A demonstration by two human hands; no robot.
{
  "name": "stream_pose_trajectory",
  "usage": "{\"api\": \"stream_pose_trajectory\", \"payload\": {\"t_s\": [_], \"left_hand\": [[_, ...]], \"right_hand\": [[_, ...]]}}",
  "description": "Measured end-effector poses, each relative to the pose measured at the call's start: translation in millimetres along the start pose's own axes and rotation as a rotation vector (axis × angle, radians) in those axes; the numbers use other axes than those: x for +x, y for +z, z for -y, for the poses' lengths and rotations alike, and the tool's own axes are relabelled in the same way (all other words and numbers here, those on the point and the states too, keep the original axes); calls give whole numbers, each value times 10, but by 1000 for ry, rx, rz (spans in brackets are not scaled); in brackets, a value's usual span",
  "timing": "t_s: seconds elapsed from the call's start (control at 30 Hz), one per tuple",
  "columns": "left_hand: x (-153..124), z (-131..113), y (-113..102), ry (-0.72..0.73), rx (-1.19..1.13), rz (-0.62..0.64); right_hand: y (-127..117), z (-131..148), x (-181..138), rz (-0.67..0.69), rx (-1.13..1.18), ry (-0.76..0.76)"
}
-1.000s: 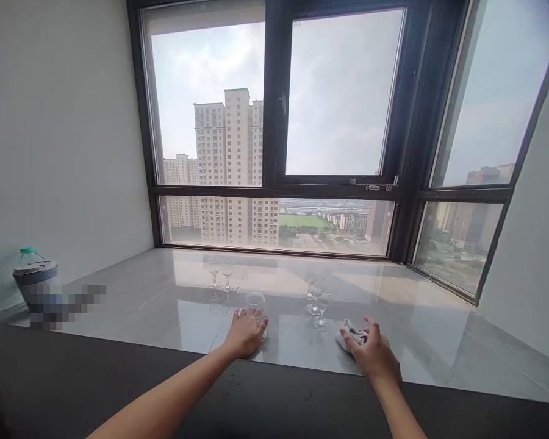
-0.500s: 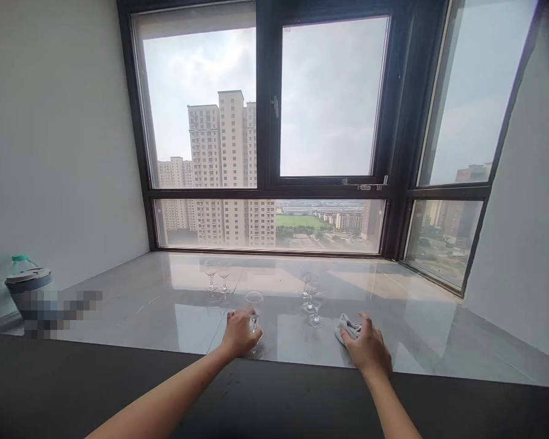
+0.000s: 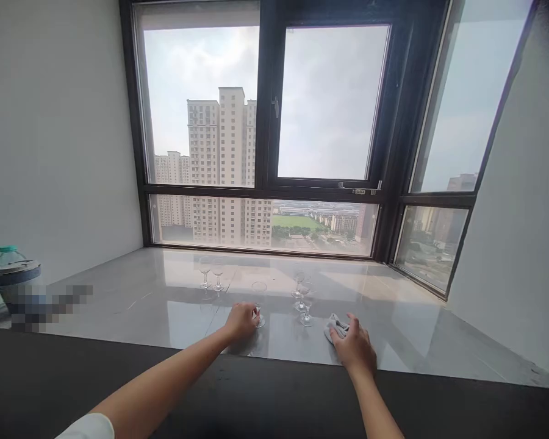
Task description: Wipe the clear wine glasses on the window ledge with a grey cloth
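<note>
My left hand (image 3: pixel 242 321) has its fingers closed round the stem of a clear stemmed glass (image 3: pixel 258 290). The glass stands near the front of the glossy grey sill (image 3: pixel 132 323), its foot close to or on the surface. To the right, my right hand (image 3: pixel 357 349) rests on a crumpled grey cloth (image 3: pixel 335 328), thumb and fingers curled about it. Between the hands and farther back, three similar glasses stand close together, the nearest glass (image 3: pixel 306 310) in front. Two more, a left glass (image 3: pixel 204 274) and a right glass (image 3: pixel 218 277), stand at the back left.
At the far left end of the sill is a dark bucket-like container (image 3: pixel 16 280) with a green-capped bottle (image 3: pixel 8 255) behind it, partly blurred out. A dark-framed window (image 3: pixel 265 190) borders the back and right. The sill's front edge drops to a dark panel (image 3: pixel 274 396).
My left hand has moved the glass slightly away from the front edge and to the right. The view has shifted a little; my right hand stays on the cloth.
</note>
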State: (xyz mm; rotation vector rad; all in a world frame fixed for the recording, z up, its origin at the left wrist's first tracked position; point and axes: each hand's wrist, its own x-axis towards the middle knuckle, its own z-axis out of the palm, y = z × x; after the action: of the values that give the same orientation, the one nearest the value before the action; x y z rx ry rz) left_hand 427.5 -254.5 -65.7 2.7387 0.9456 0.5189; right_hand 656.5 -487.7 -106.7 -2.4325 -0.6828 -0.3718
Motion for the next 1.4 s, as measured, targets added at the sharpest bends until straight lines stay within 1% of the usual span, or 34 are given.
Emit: {"api": "stream_pose_trajectory", "payload": {"t_s": [0.07, 0.17, 0.27, 0.37, 0.43, 0.5, 0.63, 0.73, 0.83, 0.9, 0.97, 1.03, 1.1, 1.2, 1.3, 1.4], "left_hand": [[187, -118, 73, -6, 12, 31], [490, -290, 267, -53, 5, 35], [740, -442, 468, -129, -5, -3], [920, -553, 597, -143, 35, -67], [1023, -600, 636, -134, 79, -95], [1128, -632, 645, -137, 110, -90], [1321, -657, 610, -162, 122, -5], [1349, -605, 538, -155, 136, 27], [1231, -412, 403, -41, 206, -55], [1101, -183, 268, 31, 256, -123], [959, 111, 106, 19, 288, -161], [820, 440, -67, -85, 302, -194], [695, 766, -231, -228, 292, -235], [563, 1174, -416, -437, 237, -281], [536, 1429, -491, -610, 110, -270], [607, 1545, -465, -698, -35, -201]], "right_hand": [[5, 1, 2, -11, 1, -7], [15, 4, 11, -22, 12, -6], [15, 10, 20, -24, 16, -3], [7, 13, 23, -29, 17, -7], [0, 12, 19, -32, 25, -13], [-8, 10, 12, -37, 42, -18], [-28, 10, 1, -36, 77, -12], [-44, 17, 2, -18, 86, -1], [-51, 20, 7, -10, 77, -4], [-45, 12, 8, -3, 68, -5], [-28, -4, 9, 3, 56, -6], [-8, -20, 12, -5, 41, -19], [7, -30, 19, -5, 26, -21], [11, -32, 31, 25, 23, -3], [13, -35, 44, 44, 39, 8], [38, -57, 59, 40, 49, 2]]}}
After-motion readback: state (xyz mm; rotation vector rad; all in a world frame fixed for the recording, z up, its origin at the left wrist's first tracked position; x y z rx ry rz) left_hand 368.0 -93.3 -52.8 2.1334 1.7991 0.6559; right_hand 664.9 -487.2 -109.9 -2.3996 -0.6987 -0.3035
